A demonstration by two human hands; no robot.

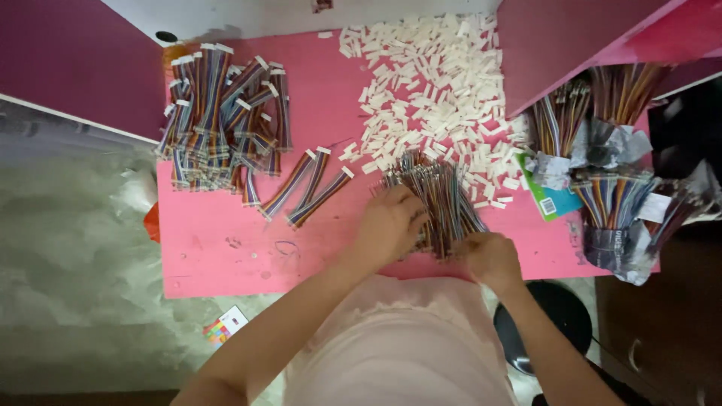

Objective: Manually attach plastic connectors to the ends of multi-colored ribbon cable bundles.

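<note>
Both hands, left hand (389, 224) and right hand (490, 257), fingers clamped on wire bundle (440, 201); long axis near-vertical, bare tips pointing upper-left.

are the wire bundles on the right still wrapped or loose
Still wrapped: each wire bundle at the right edge of the pink table has grey wrapping gathered around it, unlike the loose wires under both hands.

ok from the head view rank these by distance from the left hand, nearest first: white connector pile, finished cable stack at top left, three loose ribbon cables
1. three loose ribbon cables, just left of the left hand
2. white connector pile, above it
3. finished cable stack, far upper left
</note>
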